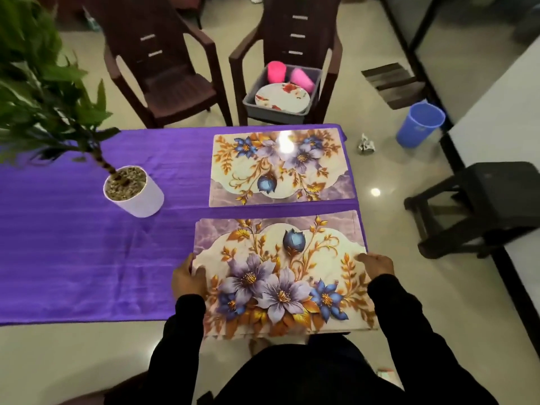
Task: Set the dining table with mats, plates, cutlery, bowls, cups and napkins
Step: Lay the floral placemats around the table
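Observation:
A floral mat (282,168) lies flat on the far right part of the purple-clothed table (73,244). A second floral mat (280,273), apparently the top of a small stack, sits at the near right edge and overhangs toward me. My left hand (187,277) grips its left edge and my right hand (377,266) grips its right edge. On a brown chair beyond the table stands a grey tub (314,92) that holds a flowered plate (282,97) and two pink cups (276,72).
A potted plant in a white pot (133,191) stands mid-table on the left. Two brown chairs (163,68) face the far side. A blue bucket (420,124), crumpled foil (366,144) and a black stool (479,206) are on the floor to the right.

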